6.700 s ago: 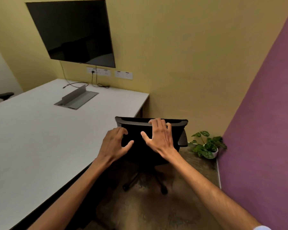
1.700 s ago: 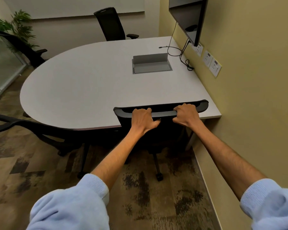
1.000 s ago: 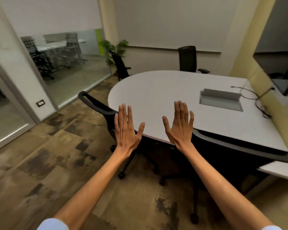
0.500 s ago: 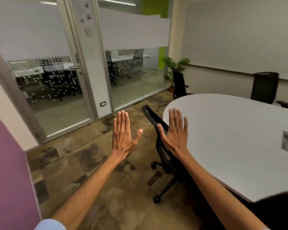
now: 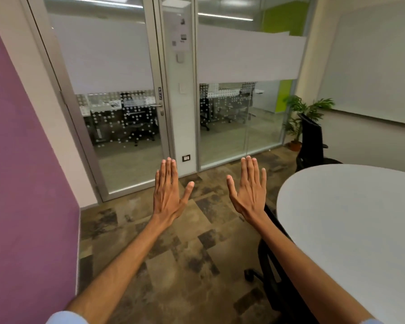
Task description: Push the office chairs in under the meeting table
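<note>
The white meeting table (image 5: pixel 351 220) fills the right side with its rounded end toward the glass wall. A black office chair (image 5: pixel 275 265) stands at the table's near edge, mostly hidden behind my right forearm, with its base and a caster showing. Another black office chair (image 5: pixel 312 141) stands at the far end of the table, beside a plant. My left hand (image 5: pixel 168 195) and my right hand (image 5: pixel 249 189) are held out flat in the air over the floor, fingers spread, touching nothing.
A purple wall (image 5: pixel 26 183) runs close on the left. Ahead stand a glass door (image 5: pixel 117 113) and a glass partition (image 5: pixel 239 101). A potted plant (image 5: pixel 299 120) sits in the far right corner. Patterned carpet (image 5: pixel 178 253) lies between wall and table.
The view has swung further left, away from the table toward the glass door. Both hands stay open and raised. The near chair has slid behind my right arm.
</note>
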